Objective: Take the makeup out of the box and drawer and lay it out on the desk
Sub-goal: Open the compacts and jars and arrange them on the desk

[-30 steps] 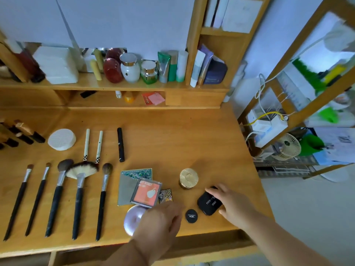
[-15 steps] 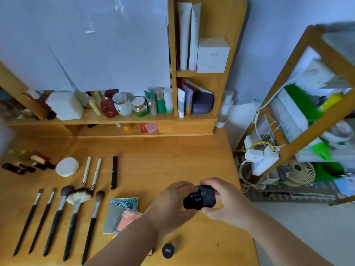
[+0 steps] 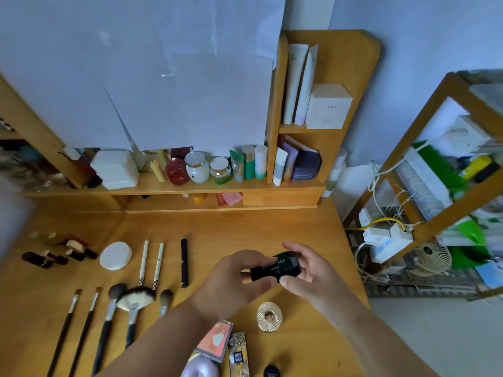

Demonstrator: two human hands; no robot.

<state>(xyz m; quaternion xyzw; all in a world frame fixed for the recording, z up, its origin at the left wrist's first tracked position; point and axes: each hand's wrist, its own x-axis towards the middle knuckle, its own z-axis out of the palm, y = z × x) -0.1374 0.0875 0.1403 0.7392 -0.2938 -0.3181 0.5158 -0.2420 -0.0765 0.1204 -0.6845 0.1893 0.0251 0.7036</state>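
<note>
Both hands hold a black compact [image 3: 275,267] a little above the wooden desk [image 3: 245,229]. My left hand [image 3: 234,281] grips its left end and my right hand [image 3: 307,270] pinches its right end. On the desk below lie a gold round compact [image 3: 269,316], an orange square palette [image 3: 216,340], a patterned slim box [image 3: 238,355], a pearly round case [image 3: 201,368] and a small black round pot [image 3: 272,371]. Several brushes [image 3: 109,319] lie in a row at the left, beside a white round puff [image 3: 115,256], two checkered pencils [image 3: 151,263], a black pen-like tube [image 3: 184,262] and several lipsticks [image 3: 57,254].
A low shelf [image 3: 168,186] at the back of the desk carries jars, tubes and a white box. A tall cubby [image 3: 321,104] holds boxes and a dark pouch. Right of the desk stands a wooden rack [image 3: 424,186] with cables, a power strip and a small fan.
My right hand picked the black compact up off the desk and my left hand joined it; both now hold it raised. The view has tilted upward.
</note>
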